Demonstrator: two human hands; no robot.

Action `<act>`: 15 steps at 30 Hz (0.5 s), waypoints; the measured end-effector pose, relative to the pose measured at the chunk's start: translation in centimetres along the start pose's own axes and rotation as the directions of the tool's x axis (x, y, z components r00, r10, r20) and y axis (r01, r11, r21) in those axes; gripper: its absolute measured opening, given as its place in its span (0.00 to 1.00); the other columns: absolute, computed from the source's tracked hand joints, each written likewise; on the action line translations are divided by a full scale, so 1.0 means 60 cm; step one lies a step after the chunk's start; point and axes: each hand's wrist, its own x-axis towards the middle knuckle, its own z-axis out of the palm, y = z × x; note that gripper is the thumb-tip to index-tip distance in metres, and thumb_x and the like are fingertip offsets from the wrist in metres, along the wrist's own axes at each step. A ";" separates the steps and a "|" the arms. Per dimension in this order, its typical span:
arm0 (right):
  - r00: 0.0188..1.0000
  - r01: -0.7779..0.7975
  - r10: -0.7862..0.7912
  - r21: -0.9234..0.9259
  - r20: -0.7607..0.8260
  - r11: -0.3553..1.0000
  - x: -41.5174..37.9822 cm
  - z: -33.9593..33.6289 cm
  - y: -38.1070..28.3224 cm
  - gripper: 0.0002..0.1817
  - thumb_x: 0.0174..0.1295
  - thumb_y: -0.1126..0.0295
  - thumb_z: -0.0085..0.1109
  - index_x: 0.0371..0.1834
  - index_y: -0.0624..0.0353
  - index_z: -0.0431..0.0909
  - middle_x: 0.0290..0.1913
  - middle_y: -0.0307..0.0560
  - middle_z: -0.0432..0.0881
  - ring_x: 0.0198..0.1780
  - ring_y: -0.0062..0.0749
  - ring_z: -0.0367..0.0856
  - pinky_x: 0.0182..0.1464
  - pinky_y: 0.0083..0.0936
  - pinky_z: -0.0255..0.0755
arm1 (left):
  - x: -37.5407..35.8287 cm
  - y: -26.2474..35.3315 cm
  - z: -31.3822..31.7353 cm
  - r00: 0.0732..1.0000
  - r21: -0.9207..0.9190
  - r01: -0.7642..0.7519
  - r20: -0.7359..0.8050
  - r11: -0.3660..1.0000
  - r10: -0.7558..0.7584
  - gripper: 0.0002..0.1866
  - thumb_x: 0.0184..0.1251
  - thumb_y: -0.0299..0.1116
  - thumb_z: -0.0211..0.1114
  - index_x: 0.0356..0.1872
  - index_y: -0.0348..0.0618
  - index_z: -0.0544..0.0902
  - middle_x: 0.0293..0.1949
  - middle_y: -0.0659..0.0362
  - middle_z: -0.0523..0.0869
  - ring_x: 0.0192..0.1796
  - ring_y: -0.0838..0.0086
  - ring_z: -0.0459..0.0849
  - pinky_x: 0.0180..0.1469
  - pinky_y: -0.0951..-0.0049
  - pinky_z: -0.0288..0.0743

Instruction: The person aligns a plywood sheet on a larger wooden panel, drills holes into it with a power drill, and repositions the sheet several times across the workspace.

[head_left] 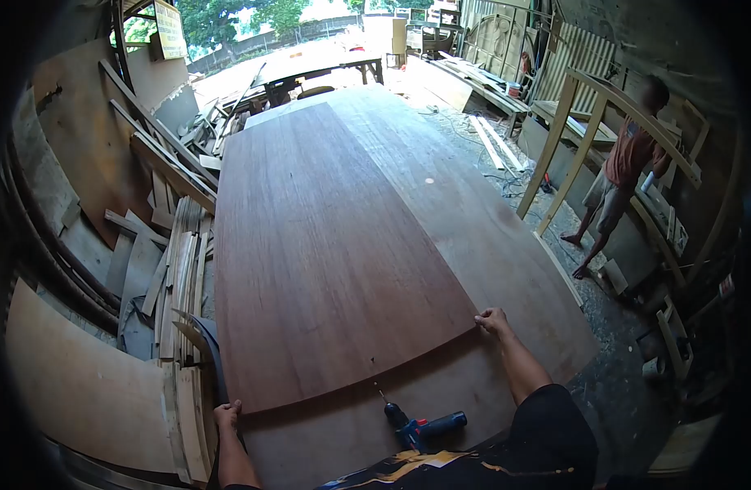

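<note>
Dim workshop, glaring daylight behind, fisheye curvature, edges vignetted black.

A broad, pale brown wooden worktop (514, 245) stretches from near to far, brightest at its far end. A large reddish-brown plywood panel (334, 261) lies over its left part, leaving a strip bare on the right and at the near end. On that near strip lies a blue-and-black cordless drill (410, 429), its bit (381, 393) towards the panel.

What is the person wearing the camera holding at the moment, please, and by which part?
The dark wooden panel: the left hand grips its near left corner, the right hand its near right corner.
</note>
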 end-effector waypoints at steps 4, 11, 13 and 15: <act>0.998 0.031 -0.038 0.114 0.056 0.993 0.001 0.000 0.006 0.11 0.56 0.63 0.72 0.30 0.60 0.85 0.25 0.41 0.84 0.26 0.21 0.79 0.30 0.24 0.75 | -0.026 0.023 -0.014 0.999 -0.034 0.026 0.037 0.999 -0.025 0.24 0.47 0.40 0.82 0.36 0.32 0.82 0.35 0.53 0.86 0.36 0.70 0.81 0.45 0.70 0.75; 0.985 -0.096 0.054 0.262 0.165 0.960 0.024 0.003 0.029 0.13 0.53 0.62 0.74 0.32 0.60 0.85 0.27 0.40 0.85 0.27 0.23 0.81 0.32 0.24 0.76 | -0.005 0.026 -0.016 0.997 0.097 0.029 0.067 0.995 -0.036 0.25 0.46 0.43 0.82 0.34 0.34 0.81 0.34 0.53 0.86 0.36 0.68 0.83 0.44 0.66 0.76; 0.986 -0.106 0.079 0.186 0.147 0.977 0.022 0.004 0.028 0.16 0.50 0.59 0.76 0.33 0.59 0.86 0.30 0.41 0.88 0.31 0.25 0.84 0.38 0.25 0.78 | -0.017 0.028 -0.016 0.998 0.143 0.005 0.056 0.990 -0.013 0.26 0.46 0.45 0.81 0.36 0.33 0.82 0.34 0.51 0.87 0.36 0.67 0.84 0.45 0.65 0.76; 0.999 0.002 -0.009 0.169 0.044 0.986 0.023 0.007 0.025 0.16 0.49 0.59 0.76 0.36 0.58 0.87 0.35 0.43 0.89 0.37 0.27 0.86 0.46 0.25 0.78 | -0.039 0.031 -0.014 0.991 0.305 -0.093 -0.058 0.948 0.116 0.28 0.47 0.51 0.79 0.36 0.32 0.86 0.34 0.48 0.88 0.37 0.61 0.87 0.46 0.64 0.78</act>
